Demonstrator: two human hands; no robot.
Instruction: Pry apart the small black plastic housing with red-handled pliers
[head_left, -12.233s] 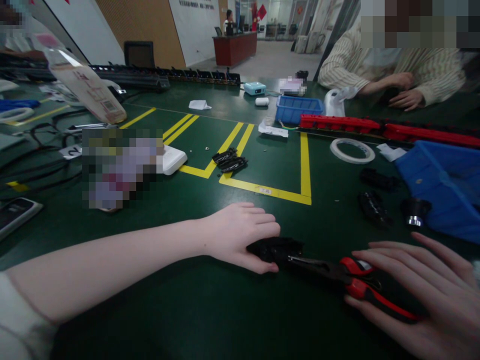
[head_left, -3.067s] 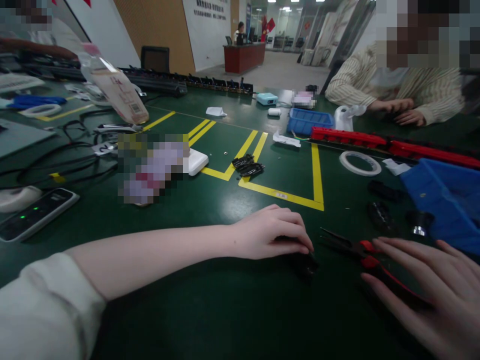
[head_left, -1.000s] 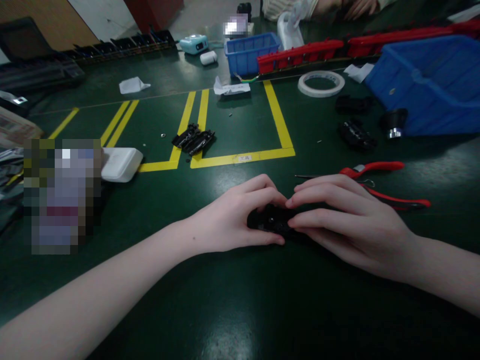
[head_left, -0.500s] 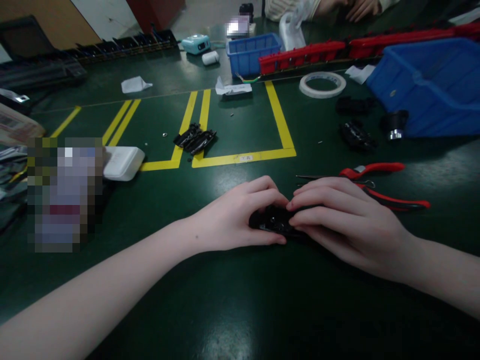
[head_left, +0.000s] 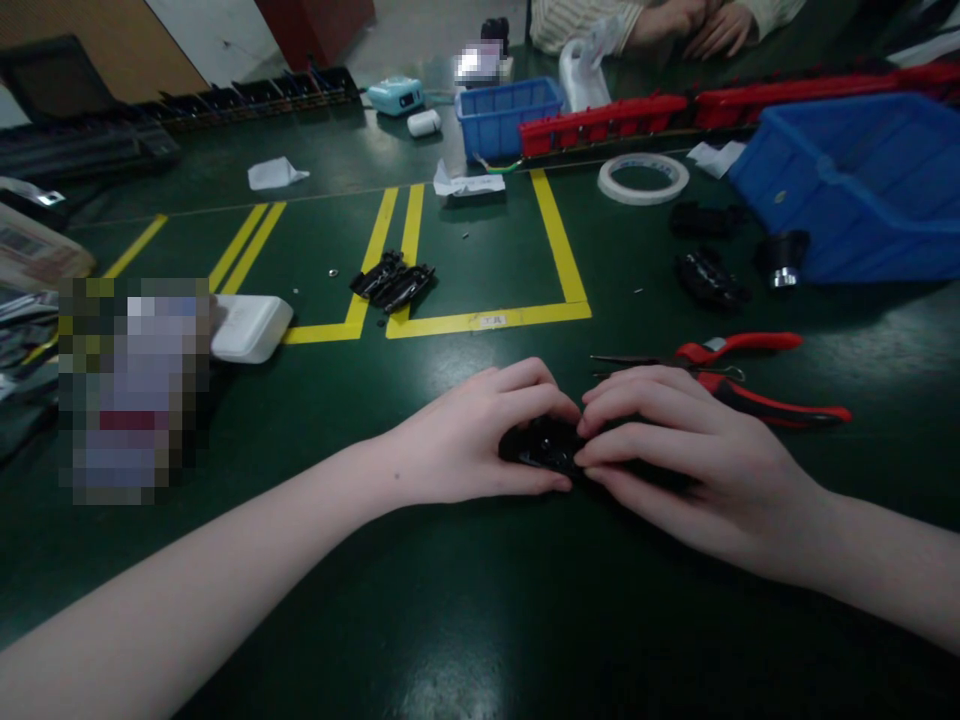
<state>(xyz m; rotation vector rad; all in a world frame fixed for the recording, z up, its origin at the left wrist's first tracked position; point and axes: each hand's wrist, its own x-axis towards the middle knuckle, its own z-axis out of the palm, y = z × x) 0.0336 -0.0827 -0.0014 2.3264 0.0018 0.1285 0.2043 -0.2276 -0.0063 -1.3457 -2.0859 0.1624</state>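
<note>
A black plastic housing part [head_left: 541,447] lies low over the green table, its hollow inner side facing up. My left hand [head_left: 499,430] grips it from the left, thumb on the near edge and fingers curled over the far edge. On its right end, the fingertips of my right hand [head_left: 690,450] press together, closed on it or on something small that I cannot make out. The right part of the housing is hidden by that hand. Red-handled pliers [head_left: 757,385] lie just beyond my right hand, partly covered by it.
Black molded parts [head_left: 394,282] lie on yellow tape lines. More black parts [head_left: 711,278] sit at the right, near a blue bin [head_left: 855,190]. A tape roll [head_left: 643,180], a white case [head_left: 251,328] and red trays [head_left: 604,122] stand around. Another person's hands [head_left: 697,25] rest across the table.
The view has shifted slightly, so the surroundings appear a little lower. Both hands keep their hold on the black housing part, with hardly any finger movement.
</note>
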